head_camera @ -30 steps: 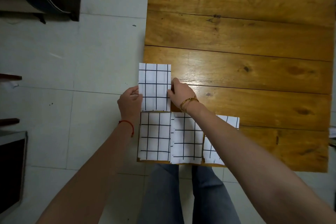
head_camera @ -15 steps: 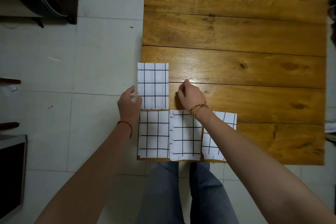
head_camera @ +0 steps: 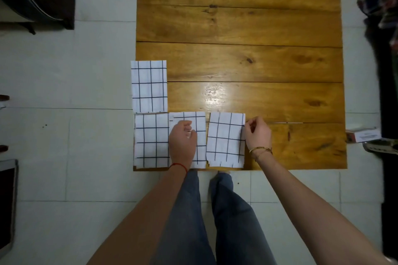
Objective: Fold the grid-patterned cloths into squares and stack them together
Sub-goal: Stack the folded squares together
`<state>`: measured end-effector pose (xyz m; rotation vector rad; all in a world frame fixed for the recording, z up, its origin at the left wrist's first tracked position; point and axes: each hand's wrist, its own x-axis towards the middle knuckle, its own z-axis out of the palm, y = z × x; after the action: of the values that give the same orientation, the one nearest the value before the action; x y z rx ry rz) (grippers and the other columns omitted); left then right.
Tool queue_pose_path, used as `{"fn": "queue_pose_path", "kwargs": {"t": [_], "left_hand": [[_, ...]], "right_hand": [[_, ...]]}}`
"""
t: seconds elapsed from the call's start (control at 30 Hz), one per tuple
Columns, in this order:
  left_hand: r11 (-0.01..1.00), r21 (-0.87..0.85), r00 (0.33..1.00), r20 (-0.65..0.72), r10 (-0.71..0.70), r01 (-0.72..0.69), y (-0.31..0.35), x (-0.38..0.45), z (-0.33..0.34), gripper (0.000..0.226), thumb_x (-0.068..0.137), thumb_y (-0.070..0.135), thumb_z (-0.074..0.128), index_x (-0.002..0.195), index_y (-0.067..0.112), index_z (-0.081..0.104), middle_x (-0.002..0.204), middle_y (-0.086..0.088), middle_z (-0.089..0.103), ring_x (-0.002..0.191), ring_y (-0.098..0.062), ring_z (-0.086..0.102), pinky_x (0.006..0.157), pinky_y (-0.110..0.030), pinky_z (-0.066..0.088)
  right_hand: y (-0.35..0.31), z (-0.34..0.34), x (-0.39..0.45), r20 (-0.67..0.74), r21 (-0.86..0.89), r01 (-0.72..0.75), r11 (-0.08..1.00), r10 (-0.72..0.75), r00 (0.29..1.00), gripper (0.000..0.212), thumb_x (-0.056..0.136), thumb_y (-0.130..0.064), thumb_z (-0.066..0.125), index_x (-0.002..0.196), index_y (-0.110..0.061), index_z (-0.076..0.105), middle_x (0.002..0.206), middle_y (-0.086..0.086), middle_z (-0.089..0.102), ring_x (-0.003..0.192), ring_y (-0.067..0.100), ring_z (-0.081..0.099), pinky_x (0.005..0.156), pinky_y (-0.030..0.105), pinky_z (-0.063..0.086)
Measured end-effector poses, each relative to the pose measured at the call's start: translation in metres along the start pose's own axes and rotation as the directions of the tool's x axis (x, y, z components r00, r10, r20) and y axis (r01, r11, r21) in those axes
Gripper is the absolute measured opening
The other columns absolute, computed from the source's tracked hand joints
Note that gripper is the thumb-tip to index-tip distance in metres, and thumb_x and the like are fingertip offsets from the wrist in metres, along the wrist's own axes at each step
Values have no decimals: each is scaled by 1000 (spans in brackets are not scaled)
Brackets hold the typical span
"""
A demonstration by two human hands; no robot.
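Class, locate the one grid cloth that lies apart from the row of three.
In the head view, that grid cloth lies at the wooden table's left edge, just beyond the row's leftmost cloth.

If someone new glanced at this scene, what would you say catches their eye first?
Four white folded cloths with black grid lines stand out on the varnished wooden table: one at its left edge, three in a row along the near edge. The left hand rests on the middle cloth, while the right hand touches the rightmost cloth.

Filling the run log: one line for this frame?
left hand: on middle cloth | right hand: pinching right cloth edge | stacked: none
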<state>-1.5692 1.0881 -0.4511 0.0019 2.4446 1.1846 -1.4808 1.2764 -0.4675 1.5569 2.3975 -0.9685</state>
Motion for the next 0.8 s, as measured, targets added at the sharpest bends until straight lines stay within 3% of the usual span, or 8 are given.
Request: {"fn": "queue_pose_path", "kwargs": {"t": [0.2,0.37,0.5,0.67,0.8], "left_hand": [[984,63,984,51,-169,165,1,-39,41,28,87,8,63,114,8,61,106,-6,62,92,-20,62,74,-24,49],[976,133,984,30,-177,172,7,-42,50,27,88,9,62,115,6,60,107,-8,62,93,-16,58,75,-22,46],[969,189,985,32,-171,162,7,-37,52,26,88,13,63,114,6,61,107,-9,64,97,-22,61,79,-26,50],[969,199,987,38,-154,144,6,-31,51,13,88,9,61,99,2,63,85,-8,62,79,-18,58,67,-18,44],[989,120,996,7,-87,85,16,-20,42,9,87,6,61,93,0,63,74,1,54,67,-8,51,59,-7,38]], "right_hand": [[34,-2,-13,109,-2,-50,999,50,993,8,86,-18,58,91,-11,57,85,4,61,78,22,58,67,33,50],[33,6,-21,153,49,-50,998,42,987,4,85,-16,57,83,-12,56,86,6,62,76,20,57,66,32,49],[28,12,-23,171,68,-80,994,67,983,4,83,-15,59,83,-11,57,85,5,62,75,19,55,63,28,45],[21,13,-22,169,168,-144,975,116,979,6,81,-8,59,78,-13,57,69,-2,55,68,14,52,61,24,45],[4,6,-17,115,311,-101,945,68,991,7,83,-6,56,80,-12,55,63,-5,50,59,7,46,56,11,37]]}}
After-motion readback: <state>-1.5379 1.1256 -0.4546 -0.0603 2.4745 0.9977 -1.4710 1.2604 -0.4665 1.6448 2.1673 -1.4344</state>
